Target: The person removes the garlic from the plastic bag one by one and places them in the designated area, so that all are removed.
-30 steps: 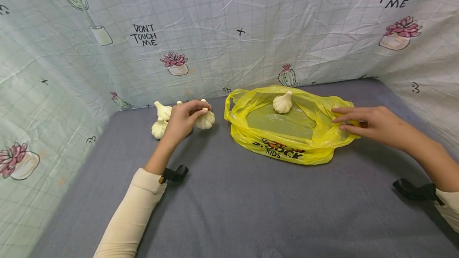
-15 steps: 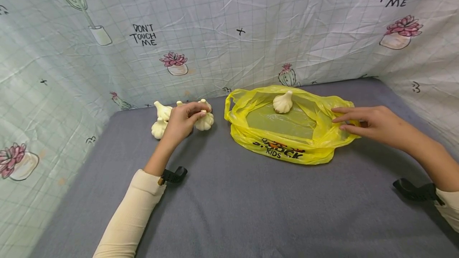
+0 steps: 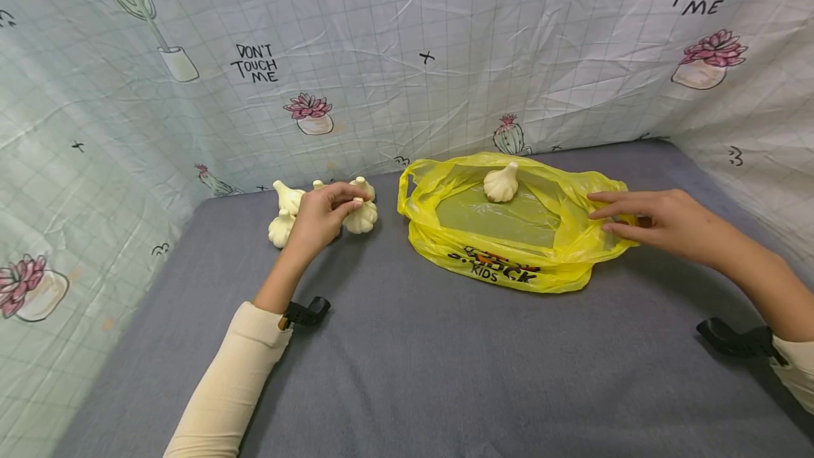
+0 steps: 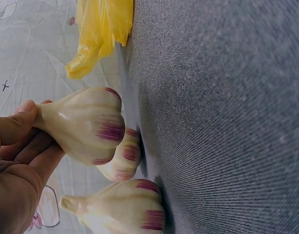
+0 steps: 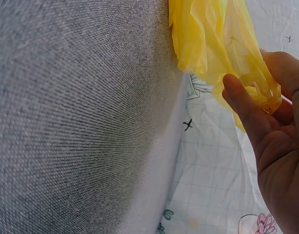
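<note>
My left hand (image 3: pixel 321 216) pinches the thin neck of a garlic bulb (image 3: pixel 360 218) between thumb and fingers. In the left wrist view this cream bulb (image 4: pixel 86 126), streaked purple at its base, hangs a little off the grey cloth. Behind it sits another bulb (image 3: pixel 364 188), and more garlic (image 3: pixel 280 227) lies left of the hand, partly covered by it. A yellow plastic bag (image 3: pixel 502 271) stands with its mouth spread, one garlic bulb (image 3: pixel 501 182) at its far inner side. At the bag's right rim my right hand (image 3: pixel 668 221) holds the edge; the thin plastic (image 5: pixel 259 87) runs between thumb and fingers.
Grey cloth (image 3: pixel 407 373) covers the table. A pale printed curtain (image 3: pixel 381 55) rises along the back and both sides. Each wrist wears a black camera mount (image 3: pixel 308 311). Between the left-hand garlic group and the bag there is a narrow strip of cloth.
The left hand and its garlic bulb have shifted very slightly left and toward me, showing more of the bulb behind. The right hand and the bag have stayed in place.
</note>
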### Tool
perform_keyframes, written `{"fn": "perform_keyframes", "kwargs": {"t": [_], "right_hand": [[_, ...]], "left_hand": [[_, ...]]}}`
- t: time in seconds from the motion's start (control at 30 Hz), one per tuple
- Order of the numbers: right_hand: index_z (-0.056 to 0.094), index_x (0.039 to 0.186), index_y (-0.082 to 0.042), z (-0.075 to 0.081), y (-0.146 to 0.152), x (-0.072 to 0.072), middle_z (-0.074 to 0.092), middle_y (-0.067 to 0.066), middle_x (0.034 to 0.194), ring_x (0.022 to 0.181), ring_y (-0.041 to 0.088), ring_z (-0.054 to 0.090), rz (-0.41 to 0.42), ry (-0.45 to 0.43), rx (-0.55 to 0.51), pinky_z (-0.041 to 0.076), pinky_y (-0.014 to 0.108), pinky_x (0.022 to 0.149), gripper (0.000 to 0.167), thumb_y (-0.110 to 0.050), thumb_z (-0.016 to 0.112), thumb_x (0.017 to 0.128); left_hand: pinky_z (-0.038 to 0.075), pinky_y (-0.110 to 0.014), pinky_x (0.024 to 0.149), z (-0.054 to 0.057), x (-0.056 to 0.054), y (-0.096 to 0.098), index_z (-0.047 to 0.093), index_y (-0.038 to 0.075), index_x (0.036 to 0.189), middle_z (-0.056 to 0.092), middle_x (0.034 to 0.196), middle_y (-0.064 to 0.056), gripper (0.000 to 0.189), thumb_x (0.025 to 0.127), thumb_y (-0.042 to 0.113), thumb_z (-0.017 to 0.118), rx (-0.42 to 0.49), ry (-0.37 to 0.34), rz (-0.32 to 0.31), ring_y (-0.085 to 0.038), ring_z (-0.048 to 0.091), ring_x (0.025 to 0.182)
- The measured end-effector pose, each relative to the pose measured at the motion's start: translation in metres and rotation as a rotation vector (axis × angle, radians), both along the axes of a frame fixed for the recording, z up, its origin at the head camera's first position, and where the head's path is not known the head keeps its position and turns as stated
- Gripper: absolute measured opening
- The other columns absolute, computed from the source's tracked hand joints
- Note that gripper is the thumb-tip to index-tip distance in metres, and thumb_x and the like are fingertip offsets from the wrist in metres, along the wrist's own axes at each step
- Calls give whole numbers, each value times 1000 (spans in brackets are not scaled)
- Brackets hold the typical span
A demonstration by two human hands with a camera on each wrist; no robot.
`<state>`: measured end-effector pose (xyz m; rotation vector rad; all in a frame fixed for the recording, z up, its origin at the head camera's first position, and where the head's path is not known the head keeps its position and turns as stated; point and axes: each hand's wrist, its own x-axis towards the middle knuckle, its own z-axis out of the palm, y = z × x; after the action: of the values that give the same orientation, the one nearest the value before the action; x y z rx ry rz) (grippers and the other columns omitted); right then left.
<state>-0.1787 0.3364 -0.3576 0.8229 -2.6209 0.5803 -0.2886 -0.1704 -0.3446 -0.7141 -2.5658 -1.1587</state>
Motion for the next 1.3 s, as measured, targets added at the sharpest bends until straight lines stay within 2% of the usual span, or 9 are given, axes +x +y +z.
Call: {"fn": "perform_keyframes", "kwargs": {"t": [0.2,0.33,0.4,0.6,0.8,1.03,1.3], "right_hand": [[79,112,-19,-1,0,-1,64,-9,136,63,-4,45,7,6,0,34,15,55,35,-2,82,82],[79,112,-19,-2,0,-1,64,-8,136,63,-4,45,3,2,2,35,15,55,34,-3,82,82],[79,112,-19,-2,-1,-1,63,-10,136,64,-4,45,2,3,4,35,15,55,34,-2,82,82],[79,111,-20,-1,0,-2,62,-14,136,66,-3,46,7,20,11,34,15,56,35,-2,83,81],[80,111,-20,1,0,-2,62,-15,136,68,-2,46,17,34,10,34,15,57,36,-2,83,80],[80,111,-22,2,-1,-3,63,-14,135,69,-2,46,12,34,16,34,15,57,35,-3,83,81],[80,111,-21,3,1,-2,59,-21,136,68,-2,46,3,36,9,34,15,56,36,-3,83,80]], "left_hand": [[49,-15,72,-1,-1,-1,76,2,105,77,102,-12,12,95,7,71,-38,-13,7,-18,70,92],[41,-19,58,-2,-3,-4,77,4,103,77,97,-9,11,96,10,71,-72,8,9,-14,57,65],[37,-22,55,-3,-4,-5,76,5,102,77,96,-8,10,97,11,70,-92,23,10,-14,49,59],[40,-24,61,-2,-7,-7,76,4,102,77,97,-8,10,98,10,69,-140,89,5,-15,54,67],[41,-26,63,-2,-9,-7,75,4,102,77,95,-9,11,97,11,70,-153,119,0,-16,57,70],[35,-25,56,-1,-11,-9,74,4,102,77,95,-9,10,98,10,68,-164,113,0,-13,41,57],[40,-25,60,-2,-14,-10,75,4,103,77,98,-8,10,99,8,66,-175,100,-23,-16,50,64]]}}
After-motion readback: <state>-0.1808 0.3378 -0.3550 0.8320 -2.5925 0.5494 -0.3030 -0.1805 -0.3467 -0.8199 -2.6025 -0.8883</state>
